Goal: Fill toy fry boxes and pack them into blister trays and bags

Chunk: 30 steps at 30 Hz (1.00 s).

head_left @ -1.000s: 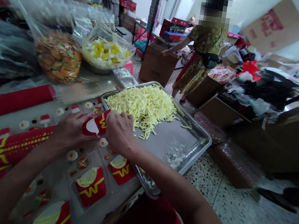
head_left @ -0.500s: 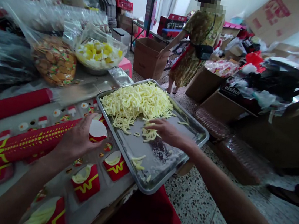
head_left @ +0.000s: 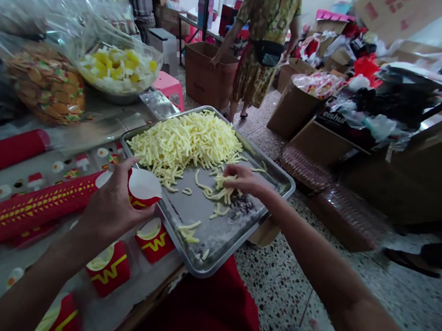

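Note:
My left hand (head_left: pixel 118 200) is closed around a small red and white fry carton (head_left: pixel 145 186), its white mouth facing up. Pale yellow fry-shaped pieces (head_left: pixel 192 136) are heaped at the far end of a metal tray (head_left: pixel 229 249). Over the tray, my right hand (head_left: pixel 243 181) has its fingers curled around a few loose fry pieces, with more scattered beneath. A long stack of nested red fry cartons (head_left: pixel 33 198) lies left of my left hand. Filled fry cartons (head_left: pixel 109 268) sit in clear plastic moulds near the table edge.
Behind the tray stand a bowl of yellow and white pieces (head_left: pixel 119 70) and a bag of small burger-like pieces (head_left: pixel 48 85). A red roll (head_left: pixel 2 155) lies at left. Across the floor, a person (head_left: pixel 265 39) touches a cardboard box (head_left: pixel 209 75); more boxes (head_left: pixel 328 143) line the right.
My right hand has closed its fingers on loose fry pieces and drawn some away from the heap. The carton in my left hand shows a wider mouth. The view has shifted right.

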Each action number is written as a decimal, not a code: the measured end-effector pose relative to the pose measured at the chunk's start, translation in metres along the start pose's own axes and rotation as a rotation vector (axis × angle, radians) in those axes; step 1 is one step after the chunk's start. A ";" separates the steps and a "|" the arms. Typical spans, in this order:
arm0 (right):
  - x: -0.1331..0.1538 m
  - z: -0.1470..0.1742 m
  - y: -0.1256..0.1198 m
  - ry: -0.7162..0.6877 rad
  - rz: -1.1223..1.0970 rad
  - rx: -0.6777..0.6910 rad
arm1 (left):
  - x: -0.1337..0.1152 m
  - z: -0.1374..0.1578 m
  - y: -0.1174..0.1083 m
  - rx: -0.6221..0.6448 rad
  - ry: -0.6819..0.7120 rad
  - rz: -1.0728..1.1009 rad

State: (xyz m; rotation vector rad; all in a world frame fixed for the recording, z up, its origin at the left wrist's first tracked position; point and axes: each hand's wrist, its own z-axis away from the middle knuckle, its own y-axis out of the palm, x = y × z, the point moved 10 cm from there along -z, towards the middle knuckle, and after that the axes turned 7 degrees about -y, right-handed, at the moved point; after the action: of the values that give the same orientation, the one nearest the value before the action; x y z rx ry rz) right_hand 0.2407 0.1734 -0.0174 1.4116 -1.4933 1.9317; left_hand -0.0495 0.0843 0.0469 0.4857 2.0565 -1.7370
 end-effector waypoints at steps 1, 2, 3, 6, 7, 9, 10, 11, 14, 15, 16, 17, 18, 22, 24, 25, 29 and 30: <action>-0.003 0.000 -0.010 0.001 -0.075 -0.032 | 0.003 0.000 0.002 0.022 -0.012 -0.006; -0.006 0.002 -0.018 -0.004 -0.136 -0.052 | 0.005 0.000 0.005 0.046 -0.030 -0.013; -0.008 0.003 -0.024 -0.012 -0.181 -0.057 | 0.007 -0.001 0.007 0.074 -0.051 -0.018; -0.016 0.009 -0.039 -0.016 -0.282 -0.064 | 0.001 -0.004 0.016 0.141 -0.072 -0.008; -0.019 0.011 -0.044 -0.012 -0.296 -0.078 | -0.006 -0.005 0.019 0.151 -0.052 0.002; -0.027 0.013 -0.056 -0.006 -0.297 -0.122 | -0.021 -0.008 0.024 0.153 0.016 0.021; -0.031 0.014 -0.064 -0.001 -0.289 -0.161 | -0.028 -0.009 0.025 0.148 0.052 0.029; -0.035 0.016 -0.073 0.011 -0.261 -0.213 | -0.033 -0.010 0.027 0.142 0.084 0.038; -0.034 0.029 -0.109 0.030 0.056 -0.438 | -0.039 -0.013 0.030 0.111 0.121 0.063; -0.026 0.033 -0.116 0.011 0.218 -0.482 | -0.038 -0.014 0.030 0.100 0.116 0.068; -0.017 0.036 -0.118 -0.018 0.366 -0.474 | -0.036 -0.014 0.031 0.090 0.106 0.071; -0.009 0.038 -0.115 -0.047 0.483 -0.430 | -0.034 -0.014 0.032 0.083 0.091 0.068; -0.004 0.038 -0.110 -0.063 0.560 -0.359 | -0.032 -0.015 0.032 0.078 0.072 0.063; -0.007 0.047 -0.104 0.042 0.755 -0.231 | -0.023 -0.013 0.040 0.106 -0.020 0.035; -0.016 0.054 -0.108 0.146 0.845 -0.234 | -0.020 -0.012 0.045 0.135 -0.053 0.022; -0.023 0.057 -0.107 0.194 0.873 -0.214 | -0.019 -0.012 0.047 0.142 -0.060 0.017; -0.038 0.063 -0.091 0.219 0.908 -0.115 | -0.017 -0.011 0.053 0.164 -0.081 0.019; -0.037 0.064 -0.088 0.195 0.903 -0.111 | -0.016 -0.011 0.055 0.175 -0.089 0.019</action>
State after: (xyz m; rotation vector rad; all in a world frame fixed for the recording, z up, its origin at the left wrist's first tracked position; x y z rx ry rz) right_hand 0.3545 0.1645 -0.0027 0.4685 -2.3235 2.2869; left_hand -0.0088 0.1044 0.0097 0.4695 1.8428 -1.9022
